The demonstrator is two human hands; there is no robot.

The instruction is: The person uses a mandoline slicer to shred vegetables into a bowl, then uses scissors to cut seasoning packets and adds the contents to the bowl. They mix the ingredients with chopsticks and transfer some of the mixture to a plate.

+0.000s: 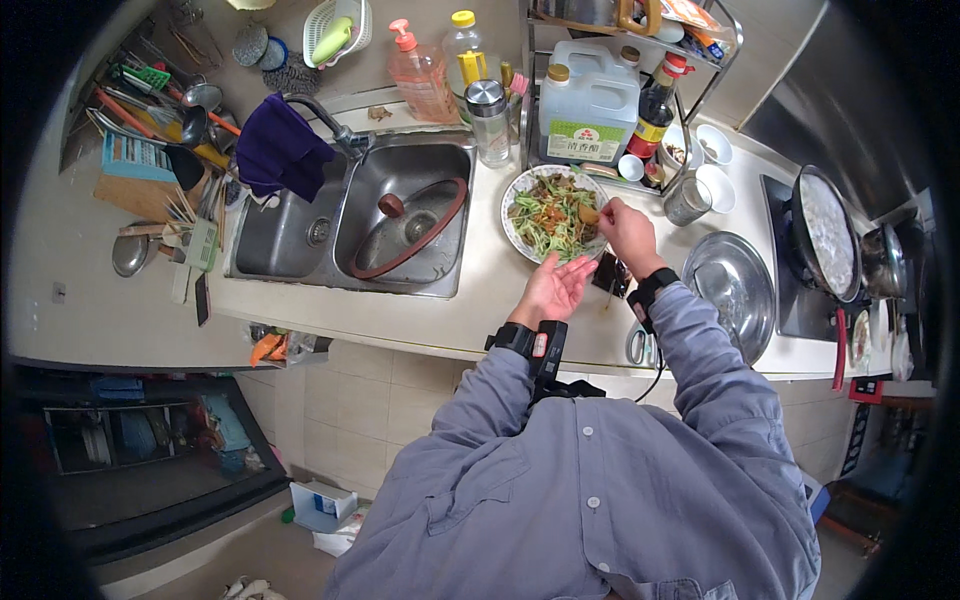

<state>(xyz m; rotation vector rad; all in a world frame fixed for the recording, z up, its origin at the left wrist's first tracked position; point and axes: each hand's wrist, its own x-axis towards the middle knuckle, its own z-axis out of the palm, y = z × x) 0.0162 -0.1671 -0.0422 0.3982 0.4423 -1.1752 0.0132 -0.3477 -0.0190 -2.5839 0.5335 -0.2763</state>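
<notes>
A round plate with a patterned rim (512, 238) stands on the counter, heaped with shredded green vegetable, brown pieces and red sauce (551, 214). My right hand (628, 231) reaches over the plate's right edge, its fingertips pinched at a brownish piece on the food; whether they grip it is not plain. Palm up and fingers apart, my left hand (559, 286) is at the plate's near edge and holds nothing. Below my right hand lies a small dark packet (611, 276) on the counter.
Left is a double steel sink (289, 251) holding a large glass lid with a brown rim (454, 217). Behind the plate, a rack (534, 97) bears jugs and bottles. To the right are a glass jar (686, 201), a steel basin (731, 289), scissors (639, 345) and a wok (825, 232).
</notes>
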